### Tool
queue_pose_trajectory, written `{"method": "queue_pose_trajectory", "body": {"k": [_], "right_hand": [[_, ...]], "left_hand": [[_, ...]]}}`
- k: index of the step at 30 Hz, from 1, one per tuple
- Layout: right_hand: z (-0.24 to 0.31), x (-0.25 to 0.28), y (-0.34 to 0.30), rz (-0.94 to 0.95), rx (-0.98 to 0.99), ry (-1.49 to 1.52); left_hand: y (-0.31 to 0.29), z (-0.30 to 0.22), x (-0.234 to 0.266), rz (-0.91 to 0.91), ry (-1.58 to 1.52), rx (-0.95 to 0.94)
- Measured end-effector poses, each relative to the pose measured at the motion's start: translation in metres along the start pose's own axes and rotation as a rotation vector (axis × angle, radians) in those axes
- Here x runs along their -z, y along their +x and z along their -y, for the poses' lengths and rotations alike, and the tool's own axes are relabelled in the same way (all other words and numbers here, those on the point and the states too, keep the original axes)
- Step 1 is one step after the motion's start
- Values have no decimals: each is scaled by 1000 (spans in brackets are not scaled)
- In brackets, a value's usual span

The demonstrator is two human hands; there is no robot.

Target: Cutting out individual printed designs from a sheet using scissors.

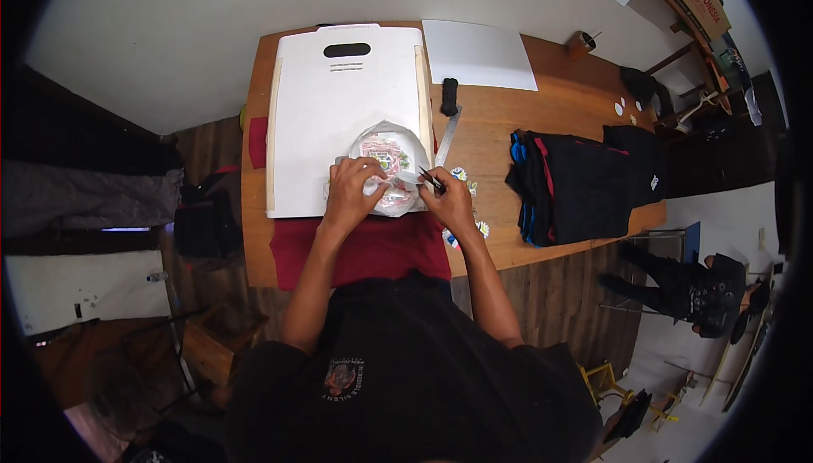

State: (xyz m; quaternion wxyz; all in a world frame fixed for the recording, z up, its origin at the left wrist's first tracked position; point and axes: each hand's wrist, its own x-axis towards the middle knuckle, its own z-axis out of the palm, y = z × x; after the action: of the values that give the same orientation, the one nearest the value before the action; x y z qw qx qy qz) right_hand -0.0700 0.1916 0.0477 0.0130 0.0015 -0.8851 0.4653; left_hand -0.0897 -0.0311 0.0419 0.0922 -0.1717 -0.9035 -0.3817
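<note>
A crinkled clear plastic bag (pixel 373 136) with printed red, white and green pieces inside lies at the near right part of a white board (pixel 309 133). My left hand (pixel 349 194) is closed at the bag's left side, its fingers pinching the plastic. At the right side, my right hand (pixel 453 206) grips a small dark two-pointed tool (pixel 432 178); whether it is snips or tweezers I cannot tell. Between the hands, a whitish flap (pixel 409 177) stands up near my right fingertips. Colourful round cut pieces (pixel 458 174) lie beside my right hand, partly hidden by it.
Dark red cloth (pixel 364 251) hangs under the board at the table's front edge. Right of the board are a metal ruler (pixel 448 137), a black object (pixel 450 97) and a white sheet (pixel 480 54). Folded black garments (pixel 584 183) lie farther right. Another person (pixel 711 293) is at far right.
</note>
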Motion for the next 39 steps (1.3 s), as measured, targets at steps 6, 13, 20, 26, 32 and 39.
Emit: {"method": "queue_pose_trajectory", "body": {"k": [6,13,20,26,32,39], "right_hand": [[-13,-10,6,25,-54,326],[27,-16,-5,43,-312,696],[10,-32,-8,19,-162,802],[-15,-29,-4,-155,-123,313],[-57,-53,-11,-169,10,142],[-44,-51,-31,-48,-78,119]], "left_hand": [[4,-9,-3,-41,-61,-32],[-1,-30,-19,-39,-920,246],[-3,-37,-12,-156,-1010,362],[1,-46,7,-223,-934,270],[1,-57,16,-197,-986,257],[0,-59,25,-232,-990,213]]}}
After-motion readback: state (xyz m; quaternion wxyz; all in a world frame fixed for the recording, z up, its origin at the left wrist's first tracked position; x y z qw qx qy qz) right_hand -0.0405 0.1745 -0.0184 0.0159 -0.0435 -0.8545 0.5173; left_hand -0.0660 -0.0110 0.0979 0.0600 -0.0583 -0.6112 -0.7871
